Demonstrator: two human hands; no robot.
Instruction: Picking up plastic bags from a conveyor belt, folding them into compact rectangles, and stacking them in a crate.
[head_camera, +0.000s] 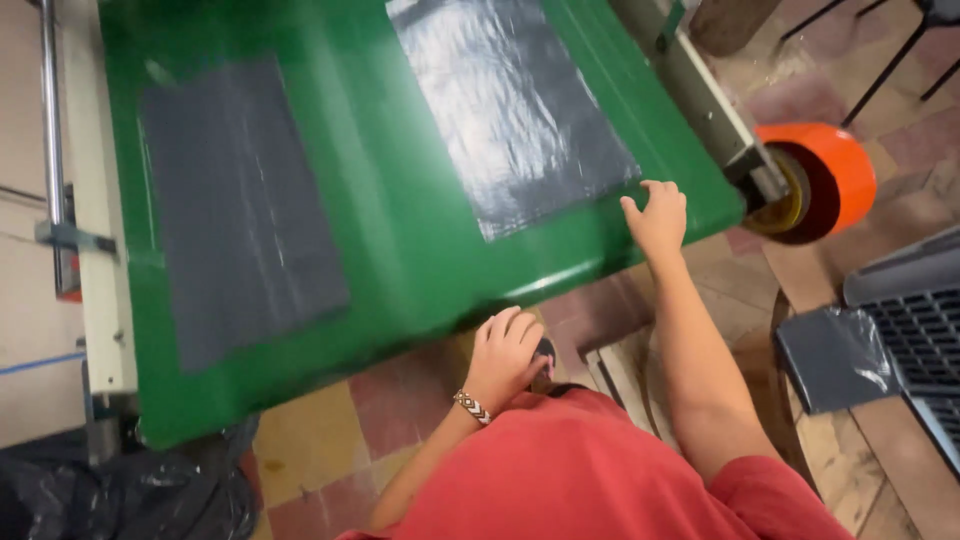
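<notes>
On the green conveyor belt (400, 200), right at its near edge, we see the right hand (658, 215) resting with its fingers bent and a little apart, the tips touching the belt just beside the corner of a shiny dark plastic sheet (510, 110). That sheet lies flat on the right half of the belt and runs up out of view at the top. Off to the left, well apart from it, a duller grey sheet (240, 210) lies flat on the belt too.

Below the belt's edge we find the left hand (503, 358), a beaded bracelet (472, 407) at its wrist, fingers curled together around a small dark object (545, 350) that is mostly hidden; we cannot tell what it is.

Moving outward, a white machine frame (100, 250) runs along the belt's left side with a metal rod (50, 120) beside it. At the right, a large roll of orange tape (825, 180) sits at the end of the other frame rail. Further right, a dark grated crate (920, 340) stands on the tiled floor (320, 430), with a folded dark plastic bag (835, 355) touching its left side. Crumpled black plastic (130, 495) lies at lower left.
</notes>
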